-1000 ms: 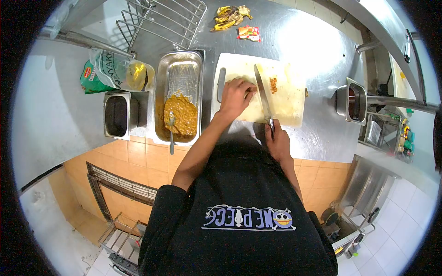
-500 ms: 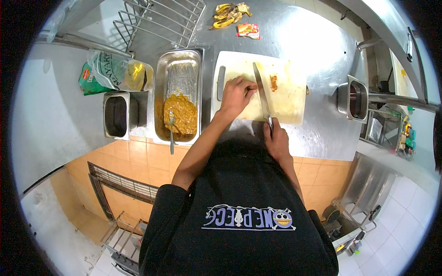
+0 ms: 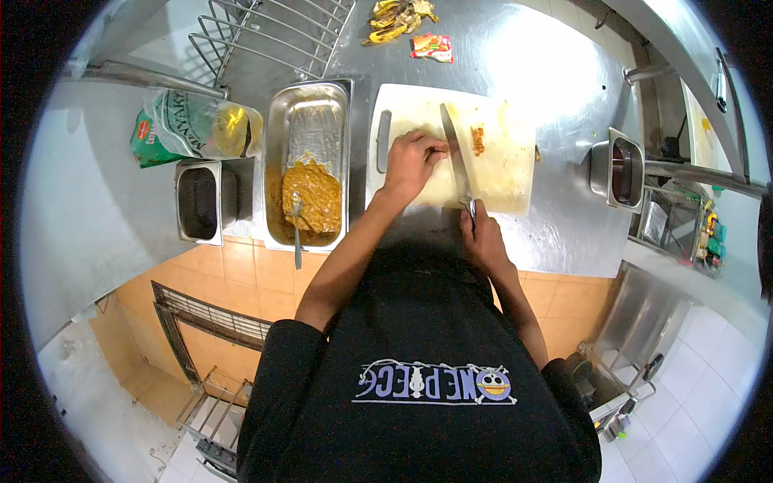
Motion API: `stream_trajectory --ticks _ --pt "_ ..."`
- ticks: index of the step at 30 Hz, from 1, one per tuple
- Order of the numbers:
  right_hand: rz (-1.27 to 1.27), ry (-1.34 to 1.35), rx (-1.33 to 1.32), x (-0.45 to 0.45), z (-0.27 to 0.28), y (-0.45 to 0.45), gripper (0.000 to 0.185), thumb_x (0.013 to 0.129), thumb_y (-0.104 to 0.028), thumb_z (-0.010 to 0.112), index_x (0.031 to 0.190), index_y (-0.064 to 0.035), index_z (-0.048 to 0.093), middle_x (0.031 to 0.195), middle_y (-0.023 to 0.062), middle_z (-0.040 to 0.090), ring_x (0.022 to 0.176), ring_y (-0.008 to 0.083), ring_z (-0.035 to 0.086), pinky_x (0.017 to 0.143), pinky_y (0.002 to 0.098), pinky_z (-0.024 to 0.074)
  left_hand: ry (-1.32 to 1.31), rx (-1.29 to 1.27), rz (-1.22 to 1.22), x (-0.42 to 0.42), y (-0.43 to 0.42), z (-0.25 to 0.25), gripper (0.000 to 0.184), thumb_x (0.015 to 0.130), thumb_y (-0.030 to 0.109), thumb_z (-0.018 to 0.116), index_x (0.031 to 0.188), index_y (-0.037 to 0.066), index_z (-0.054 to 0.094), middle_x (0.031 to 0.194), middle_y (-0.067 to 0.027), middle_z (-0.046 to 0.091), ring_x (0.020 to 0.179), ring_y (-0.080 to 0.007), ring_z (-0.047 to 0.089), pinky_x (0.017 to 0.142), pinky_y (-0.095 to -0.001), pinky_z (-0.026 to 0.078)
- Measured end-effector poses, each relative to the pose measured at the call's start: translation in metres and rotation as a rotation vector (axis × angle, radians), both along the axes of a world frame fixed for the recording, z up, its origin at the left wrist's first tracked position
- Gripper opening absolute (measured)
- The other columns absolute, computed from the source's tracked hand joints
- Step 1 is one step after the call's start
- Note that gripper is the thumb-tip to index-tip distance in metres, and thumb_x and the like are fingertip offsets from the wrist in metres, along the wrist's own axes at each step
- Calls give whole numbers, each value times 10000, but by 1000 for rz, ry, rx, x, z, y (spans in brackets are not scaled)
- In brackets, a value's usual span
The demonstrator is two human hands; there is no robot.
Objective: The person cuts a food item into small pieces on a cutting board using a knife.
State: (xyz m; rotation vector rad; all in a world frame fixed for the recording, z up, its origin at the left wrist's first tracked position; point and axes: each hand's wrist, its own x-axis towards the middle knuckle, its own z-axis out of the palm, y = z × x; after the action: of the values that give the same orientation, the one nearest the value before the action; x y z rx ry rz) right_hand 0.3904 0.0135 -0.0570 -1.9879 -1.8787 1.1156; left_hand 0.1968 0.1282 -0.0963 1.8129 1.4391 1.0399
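My right hand (image 3: 485, 239) grips the handle of a long knife (image 3: 456, 153), whose blade lies over a white cutting board (image 3: 503, 181) and points away from me. Left of the blade, my left hand (image 3: 413, 163) rests on the board with its fingers curled and pressed together; whatever they hold is too small to make out. A small pile of brown chopped bits (image 3: 478, 142) sits on the board to the right of the blade. Beside the board on the left, a deep metal tray (image 3: 270, 121) holds brown-yellow mash (image 3: 314, 197) with a spoon (image 3: 297, 241) standing in it.
Banana peels (image 3: 394, 22) and a red packet (image 3: 432, 48) lie beyond the board. A wire rack (image 3: 278, 36) stands at the back left. Left of the tray are plastic bags (image 3: 189, 129) and a small metal container (image 3: 199, 201); another container (image 3: 624, 171) is at the right edge.
The view has shifted slightly, so the table items appear a little higher and further left. Both hands keep nearly the same place on the board and knife.
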Motion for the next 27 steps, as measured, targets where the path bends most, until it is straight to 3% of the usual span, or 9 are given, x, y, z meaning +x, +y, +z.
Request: stream_trajectory --ticks 4,6,13,21,27 --pt "27 9 23 4 -6 4 305 1073 -265 522 1176 22 514 880 339 677 802 545 661 729 623 527 44 -19 22 0 -1 -1 155 796 116 854 937 86 797 855 -75 736 821 -298 695 810 -431 523" --pt "2 54 -2 3 -2 5 308 1097 -288 506 1130 18 493 875 359 651 863 579 628 723 610 477 45 -49 26 0 -1 -2 155 797 127 856 934 86 795 852 -74 736 821 -295 695 814 -430 519" --pt "17 -20 -5 -2 -4 17 281 1084 -269 524 1102 11 513 877 347 651 869 569 640 732 609 490 -38 -15 31 1 -1 -13 179 797 138 861 953 81 792 850 -85 730 811 -300 691 827 -432 515" --pt "57 -146 220 -10 -13 14 249 1061 -267 541 1101 -21 537 811 285 681 733 518 671 662 610 530 -60 -21 11 1 -1 -12 179 812 96 849 979 68 792 898 -113 741 773 -309 699 754 -420 548" --pt "49 -361 178 10 5 -5 325 1056 -308 556 1199 -16 558 762 284 685 713 503 684 661 612 543 -57 49 -12 -4 1 -1 175 814 67 848 977 56 785 906 -133 738 800 -298 721 757 -401 580"
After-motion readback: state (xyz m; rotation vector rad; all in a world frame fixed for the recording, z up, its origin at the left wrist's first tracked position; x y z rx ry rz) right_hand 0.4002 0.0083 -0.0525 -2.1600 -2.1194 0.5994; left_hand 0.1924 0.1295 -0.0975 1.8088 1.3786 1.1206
